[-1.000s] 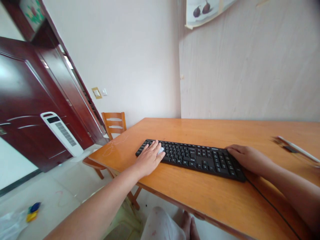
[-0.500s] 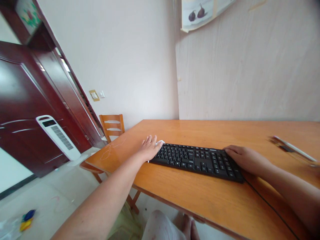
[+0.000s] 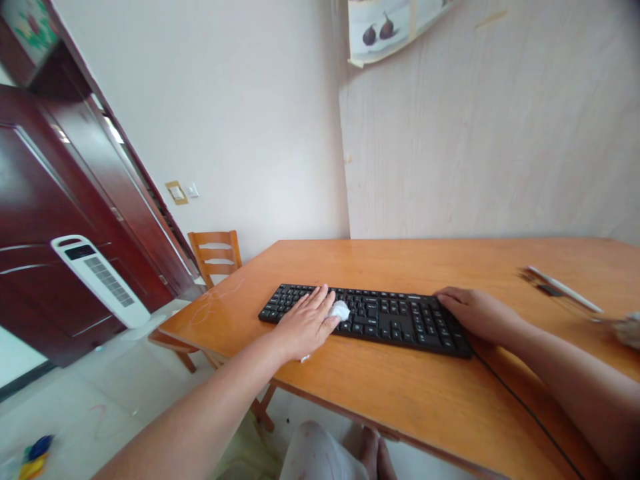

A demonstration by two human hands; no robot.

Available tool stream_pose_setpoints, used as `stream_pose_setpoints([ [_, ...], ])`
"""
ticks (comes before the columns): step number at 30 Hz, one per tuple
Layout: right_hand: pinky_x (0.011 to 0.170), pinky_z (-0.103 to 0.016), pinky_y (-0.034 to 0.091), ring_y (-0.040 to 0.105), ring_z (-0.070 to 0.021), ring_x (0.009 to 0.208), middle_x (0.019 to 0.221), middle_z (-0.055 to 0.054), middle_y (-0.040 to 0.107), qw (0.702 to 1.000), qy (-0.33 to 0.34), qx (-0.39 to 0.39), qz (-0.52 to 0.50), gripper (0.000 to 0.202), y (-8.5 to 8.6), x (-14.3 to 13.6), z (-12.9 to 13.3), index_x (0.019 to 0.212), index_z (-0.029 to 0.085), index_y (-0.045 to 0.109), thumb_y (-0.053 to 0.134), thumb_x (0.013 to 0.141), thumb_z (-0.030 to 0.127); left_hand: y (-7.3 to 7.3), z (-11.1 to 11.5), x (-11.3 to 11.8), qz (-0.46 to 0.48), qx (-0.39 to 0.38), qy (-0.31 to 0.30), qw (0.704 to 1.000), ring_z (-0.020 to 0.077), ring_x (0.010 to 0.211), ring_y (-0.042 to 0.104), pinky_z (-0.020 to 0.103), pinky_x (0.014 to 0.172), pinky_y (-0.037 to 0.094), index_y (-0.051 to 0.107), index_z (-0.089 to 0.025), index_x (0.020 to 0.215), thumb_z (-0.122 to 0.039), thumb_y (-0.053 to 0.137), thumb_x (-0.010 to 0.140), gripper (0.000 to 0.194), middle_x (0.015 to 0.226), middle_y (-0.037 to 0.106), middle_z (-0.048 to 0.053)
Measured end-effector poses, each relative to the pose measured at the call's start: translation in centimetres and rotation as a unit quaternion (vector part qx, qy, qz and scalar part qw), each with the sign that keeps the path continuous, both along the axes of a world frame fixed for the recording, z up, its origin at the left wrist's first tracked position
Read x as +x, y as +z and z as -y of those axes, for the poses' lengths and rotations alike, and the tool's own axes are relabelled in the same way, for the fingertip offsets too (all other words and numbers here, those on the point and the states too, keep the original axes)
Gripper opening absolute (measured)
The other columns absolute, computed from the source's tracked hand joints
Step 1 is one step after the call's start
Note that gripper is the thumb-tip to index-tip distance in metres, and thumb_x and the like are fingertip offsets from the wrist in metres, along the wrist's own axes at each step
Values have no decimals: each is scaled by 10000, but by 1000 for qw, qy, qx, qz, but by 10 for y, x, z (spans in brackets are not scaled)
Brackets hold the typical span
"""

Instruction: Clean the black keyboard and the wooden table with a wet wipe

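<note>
A black keyboard [image 3: 395, 320] lies on the wooden table, its cable leaving the right end. My left hand [image 3: 310, 323] is pressed palm down over the keyboard's left part, fingers stretched forward. Beneath its palm and thumb is a crumpled white tissue [image 3: 340, 311], mostly covered by the hand; a bit of white also shows by the wrist side. At the keyboard's right end, my right hand [image 3: 470, 312] is closed over the far corner, with the thumb side against the edge.
On the right of the wooden table [image 3: 380, 393] lie a white pen-like stick [image 3: 565, 290] and some thin dark items. A beige lump [image 3: 627, 330] sits at the right edge. Behind the table's left side stands a wooden chair [image 3: 217, 253]; a white tower heater [image 3: 103, 280] leans in view near the door.
My left hand has slid with the tissue from the keyboard's far left end rightward and nearer to me, uncovering the left keys. My right hand keeps its place on the right end.
</note>
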State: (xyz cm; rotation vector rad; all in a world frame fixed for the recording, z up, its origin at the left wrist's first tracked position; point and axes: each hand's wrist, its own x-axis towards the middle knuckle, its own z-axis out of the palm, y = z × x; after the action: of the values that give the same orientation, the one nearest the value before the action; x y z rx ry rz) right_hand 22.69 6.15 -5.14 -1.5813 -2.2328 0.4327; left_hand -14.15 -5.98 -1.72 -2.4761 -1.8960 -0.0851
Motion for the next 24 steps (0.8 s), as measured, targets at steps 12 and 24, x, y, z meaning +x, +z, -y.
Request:
stream_pose_setpoints([
  [12,859,-366,476,678,-266,956,1009,-65,751,1000,-3,-7,13,395,9,-6,6,1031,265,716,360,961,422,0,-52,-67,19,-1,230,973,312,1515,108,493,1192,172,211,-78,1558,-542,74,980,754,1626,151,204],
  [24,877,-344,481,674,-243,947,981,-56,751,1000,-3,10,1,386,2,-3,3,1045,270,724,387,962,440,8,-62,37,38,-39,37,998,314,1521,57,495,1207,134,214,-371,1562,-712,85,930,729,1659,41,25],
])
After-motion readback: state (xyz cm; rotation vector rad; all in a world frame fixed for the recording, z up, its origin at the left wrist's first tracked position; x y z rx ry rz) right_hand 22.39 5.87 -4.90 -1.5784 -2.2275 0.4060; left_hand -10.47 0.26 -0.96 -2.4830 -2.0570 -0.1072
